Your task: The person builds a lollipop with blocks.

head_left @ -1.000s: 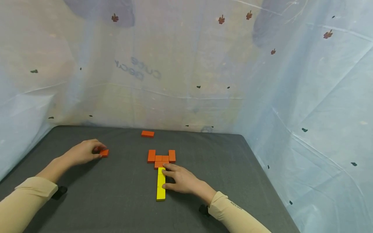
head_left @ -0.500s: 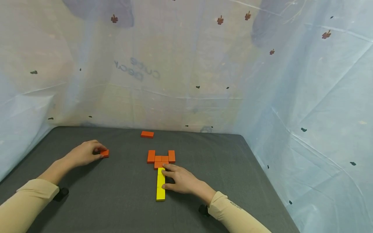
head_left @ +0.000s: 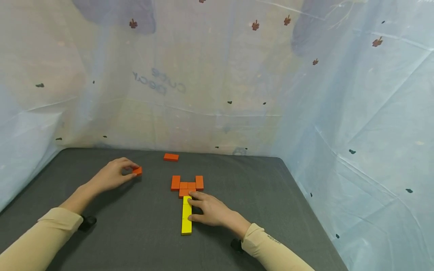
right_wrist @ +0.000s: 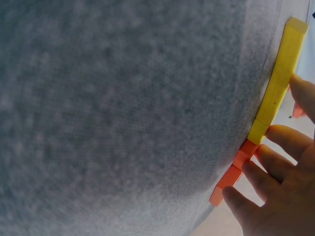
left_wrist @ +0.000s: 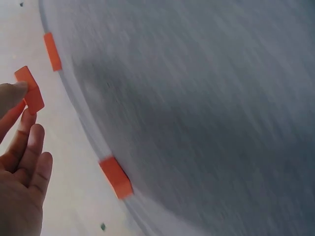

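My left hand (head_left: 113,174) pinches a small orange block (head_left: 137,171) between thumb and fingers at the left of the dark table. In the left wrist view that held block (left_wrist: 30,91) shows at the fingertips, raised off the cloth. My right hand (head_left: 213,210) lies with fingers spread over a flat figure of blocks, touching its right side. The figure has a yellow column (head_left: 186,222), a crosswise orange block (head_left: 183,193) above it, two small orange blocks, and orange blocks (head_left: 175,183) standing lengthwise on either side. The right wrist view shows fingertips along the yellow column (right_wrist: 280,73).
A single orange block (head_left: 171,157) lies near the table's far edge. Dark cloth covers the table (head_left: 135,233). Pale plastic sheeting (head_left: 190,124) hangs behind and to the right. Two loose-looking orange blocks (left_wrist: 116,178) appear in the left wrist view.
My left hand has moved right and slightly away from me, carrying the orange block nearer the figure. The right hand has stayed in place on the figure.
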A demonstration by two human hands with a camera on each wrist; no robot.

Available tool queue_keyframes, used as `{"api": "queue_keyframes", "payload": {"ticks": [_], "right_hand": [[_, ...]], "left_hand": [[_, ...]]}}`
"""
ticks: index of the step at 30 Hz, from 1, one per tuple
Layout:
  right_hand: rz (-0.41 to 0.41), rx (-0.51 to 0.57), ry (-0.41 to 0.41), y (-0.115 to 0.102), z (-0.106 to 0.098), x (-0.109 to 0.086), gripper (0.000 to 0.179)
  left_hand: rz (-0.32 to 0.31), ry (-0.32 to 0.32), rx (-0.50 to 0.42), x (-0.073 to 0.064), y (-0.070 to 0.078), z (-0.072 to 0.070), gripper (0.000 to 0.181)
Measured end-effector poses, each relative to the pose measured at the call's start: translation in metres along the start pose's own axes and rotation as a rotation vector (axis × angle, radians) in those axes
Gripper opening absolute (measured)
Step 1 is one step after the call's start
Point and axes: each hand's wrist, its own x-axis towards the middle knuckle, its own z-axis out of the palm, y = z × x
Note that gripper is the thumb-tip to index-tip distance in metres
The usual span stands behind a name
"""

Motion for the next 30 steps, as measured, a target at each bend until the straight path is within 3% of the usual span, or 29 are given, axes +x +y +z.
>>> {"api": "queue_keyframes", "payload": {"ticks": [8,18,30], "right_hand": [[-0.004,-0.001,0.005,0.001,0.001,-0.001,0.064],[0.001,-0.001,0.004,0.001,0.000,0.000,0.065],[-0.019,-0.010,0.022,0.002,0.000,0.000,0.063]], "left_hand": [[0.039,0.037,-0.084,0.023,0.032,0.018,0.029],[0.020,0.029,-0.186,0.048,0.064,0.044,0.029],[0.053,0.002,-0.173,0.067,0.093,0.067,0.029]]}}
